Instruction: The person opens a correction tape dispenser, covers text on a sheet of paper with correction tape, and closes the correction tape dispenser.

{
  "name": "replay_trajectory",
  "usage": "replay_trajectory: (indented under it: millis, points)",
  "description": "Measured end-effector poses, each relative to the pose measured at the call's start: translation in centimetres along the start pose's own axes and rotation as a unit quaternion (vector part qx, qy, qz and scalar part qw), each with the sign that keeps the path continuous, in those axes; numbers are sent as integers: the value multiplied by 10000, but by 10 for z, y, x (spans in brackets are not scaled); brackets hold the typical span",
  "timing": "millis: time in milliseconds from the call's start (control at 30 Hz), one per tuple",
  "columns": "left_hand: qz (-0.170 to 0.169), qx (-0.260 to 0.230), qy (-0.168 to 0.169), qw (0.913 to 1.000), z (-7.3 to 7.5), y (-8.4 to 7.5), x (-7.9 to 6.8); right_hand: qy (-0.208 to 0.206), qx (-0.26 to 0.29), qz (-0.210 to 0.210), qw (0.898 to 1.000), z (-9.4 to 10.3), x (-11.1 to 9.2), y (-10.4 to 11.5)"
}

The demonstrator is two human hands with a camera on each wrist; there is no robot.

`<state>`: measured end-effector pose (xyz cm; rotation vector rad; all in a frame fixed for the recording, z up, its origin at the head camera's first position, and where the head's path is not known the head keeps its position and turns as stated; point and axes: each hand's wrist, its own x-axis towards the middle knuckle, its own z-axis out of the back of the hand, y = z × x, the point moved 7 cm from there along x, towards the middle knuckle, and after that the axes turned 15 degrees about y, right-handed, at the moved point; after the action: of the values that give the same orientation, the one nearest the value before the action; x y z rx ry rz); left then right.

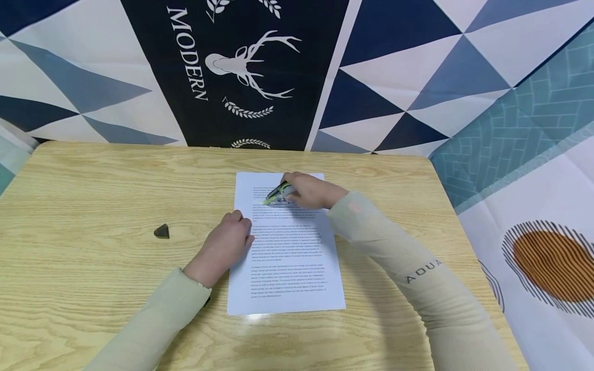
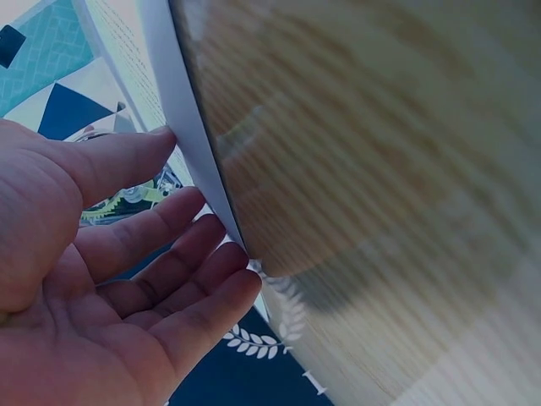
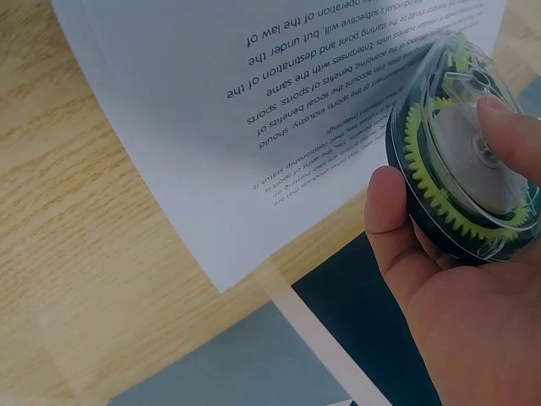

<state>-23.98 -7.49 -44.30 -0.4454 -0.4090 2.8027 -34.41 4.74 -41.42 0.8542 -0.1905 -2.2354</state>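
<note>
A printed sheet of paper (image 1: 287, 304) lies flat on the wooden table. My right hand (image 1: 310, 190) grips a correction tape dispenser (image 3: 461, 161) between thumb and fingers; its clear case shows green gears. In the head view the dispenser's tip touches the upper left part of the printed text, pointing left. My left hand (image 1: 226, 242) rests at the sheet's left edge. In the left wrist view its thumb and fingertips (image 2: 245, 283) touch down along that edge, the fingers loosely bent and the palm raised.
A small dark cap-like piece (image 1: 162, 231) lies on the table (image 1: 93, 206) left of the sheet. Behind the table's far edge hangs a patterned cloth (image 1: 250, 67) with a deer head and triangles. More patterned fabric (image 1: 533, 206) covers the right side.
</note>
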Motion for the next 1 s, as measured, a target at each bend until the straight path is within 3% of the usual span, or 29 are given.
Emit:
replay_trajectory:
  millis: [1000]
  points:
    - [1,-4,15,10000,-1,1,-1,-229,271,-96,9993,-5,-4,-7]
